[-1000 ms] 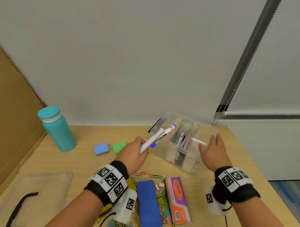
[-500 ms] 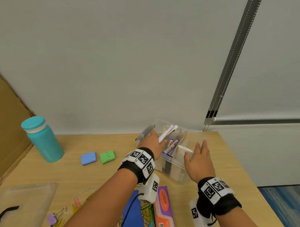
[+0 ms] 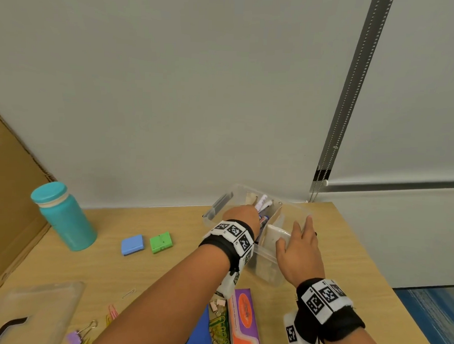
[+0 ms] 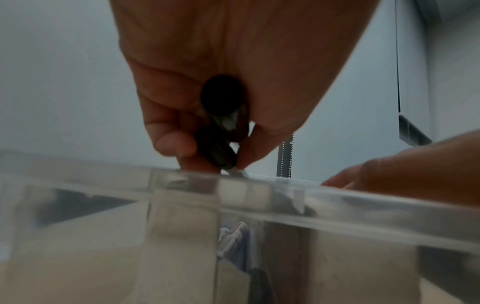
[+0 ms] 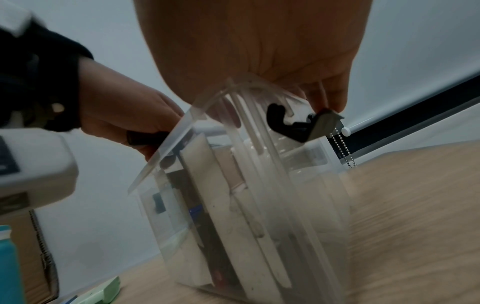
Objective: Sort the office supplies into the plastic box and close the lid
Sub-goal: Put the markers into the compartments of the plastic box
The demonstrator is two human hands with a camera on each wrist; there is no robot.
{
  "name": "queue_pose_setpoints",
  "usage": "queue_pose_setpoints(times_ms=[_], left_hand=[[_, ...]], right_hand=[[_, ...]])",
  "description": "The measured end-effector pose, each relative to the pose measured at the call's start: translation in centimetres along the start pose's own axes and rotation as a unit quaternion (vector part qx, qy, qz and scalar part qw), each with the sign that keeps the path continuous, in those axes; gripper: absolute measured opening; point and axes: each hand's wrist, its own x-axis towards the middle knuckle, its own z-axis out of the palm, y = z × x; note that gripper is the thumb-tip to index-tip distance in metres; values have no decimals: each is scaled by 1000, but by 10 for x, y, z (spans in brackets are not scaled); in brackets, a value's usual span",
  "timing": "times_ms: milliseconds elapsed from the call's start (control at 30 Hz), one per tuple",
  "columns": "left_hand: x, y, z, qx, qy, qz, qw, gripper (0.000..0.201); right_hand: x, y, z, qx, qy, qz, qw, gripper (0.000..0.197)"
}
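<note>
Left hand (image 3: 241,217) hides pens (image 3: 263,202) — box (image 3: 266,272) interior blurred.

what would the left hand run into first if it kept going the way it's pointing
Probably the pens already standing in the plastic box. The left hand grips pens and points forward and down into the middle compartment; the cardboard divider sits just beside that line, and depth is unclear.

left hand (image 3: 241,218) moved over plastic box (image 3: 268,272), pens (image 3: 263,202) lowered into a compartment
</note>
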Motion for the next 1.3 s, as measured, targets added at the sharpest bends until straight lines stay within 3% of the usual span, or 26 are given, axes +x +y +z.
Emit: queue_pose_setpoints(times_ms=[133, 300, 433, 600, 700, 767, 867, 1000, 1100, 1300], left_hand=[[5, -2, 4, -21, 29, -16, 999, 28], [9, -13, 7, -48, 68, 16, 996, 30], [8, -11, 10, -82, 16, 26, 996, 40], [13, -8, 16, -10, -54, 75, 996, 60], [12, -7, 18, -8, -64, 80, 995, 57], [9, -9, 16, -13, -48, 76, 996, 51], [1, -22, 18, -67, -8, 96, 993, 59], [-32, -51, 20, -201, 79, 112, 970, 42], [-64, -86, 29, -223, 141, 115, 958, 36], [-116, -173, 68, -208, 136, 30, 968, 27]], right_hand=[[0, 1, 0, -2, 2, -1, 1000, 63], [0, 1, 1, 3, 0, 0, 1000, 62], [-1, 2, 2, 4, 2, 0, 1000, 62], [0, 2, 3, 3, -1, 2, 1000, 61], [0, 2, 3, 2, 1, 2, 1000, 60], [1, 2, 3, 2, 0, 3, 1000, 60], [0, 1, 2, -5, -2, 5, 1000, 60], [1, 1, 1, -4, -6, 10, 1000, 59], [0, 2, 1, -8, -4, 11, 1000, 58], [-5, 0, -1, -22, 10, 6, 1000, 56]])
